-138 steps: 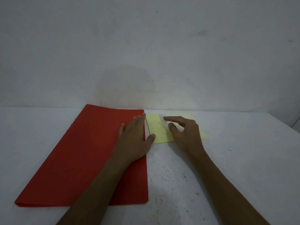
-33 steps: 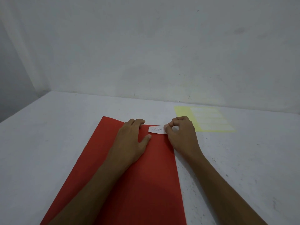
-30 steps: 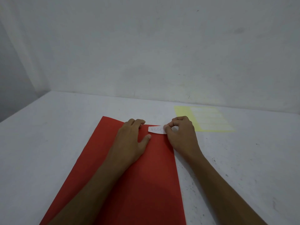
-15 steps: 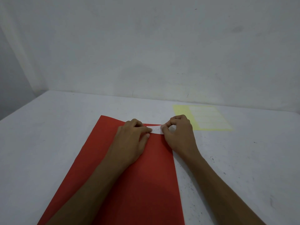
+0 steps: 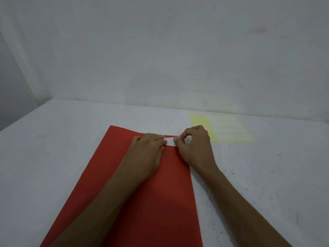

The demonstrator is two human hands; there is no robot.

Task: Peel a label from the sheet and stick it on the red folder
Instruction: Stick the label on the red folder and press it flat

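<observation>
A red folder (image 5: 142,202) lies flat on the white table and runs from the near edge to the middle. A small white label (image 5: 170,142) with handwriting sits at the folder's far right corner. My left hand (image 5: 149,154) rests flat on the folder, its fingertips covering the label's left end. My right hand (image 5: 194,148) pinches the label's right end between thumb and forefinger. The yellow label sheet (image 5: 222,128) lies on the table to the right, behind my right hand.
The white table (image 5: 53,148) meets a grey-white wall (image 5: 160,59) just behind the folder and the sheet. Its left edge drops off at the far left. Dark specks mark the tabletop on the right.
My left fingers slid right onto the label's left end, covering part of the writing. My right hand still pinches the right end. Earlier, that hand was at the yellow sheet.
</observation>
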